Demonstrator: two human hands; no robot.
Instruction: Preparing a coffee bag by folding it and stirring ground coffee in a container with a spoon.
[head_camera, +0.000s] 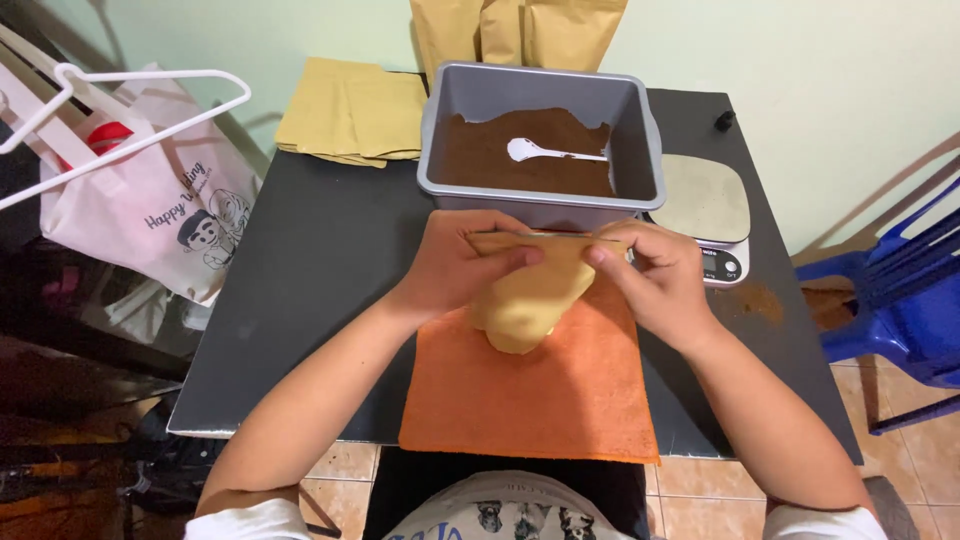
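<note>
1. A filled tan paper pouch (527, 300) is held up over an orange cloth (530, 400) that's spread on the near middle of the dark table (310, 270).
2. The pouch's top edge is pinched at its left end by the left hand (462, 265), fingers clamped on the rim.
3. The right end of that same edge is gripped by the right hand (655, 275), thumb and fingers closed on it, so the mouth is stretched flat between the two hands.
4. The rounded bottom of the pouch is seen just above the cloth; whether it's actually touching can't be told.
5. Right behind the hands, a grey rectangular tub (540, 140) is parked, partly filled with dark brown powder (500, 160), and a white spoon (550, 152) is lying on top of the powder.
6. A small kitchen scale (705, 205) is tucked just right of the tub.
7. A stack of flat tan pouches (350, 112) is laid at the far left of the table, and more pouches (520, 30) are leaned against the wall behind the tub.
8. Off the table, a blue plastic chair (900, 300) is seen on the right, and a pink tote bag (150, 210) with a white hanger (120, 95) on the left.
</note>
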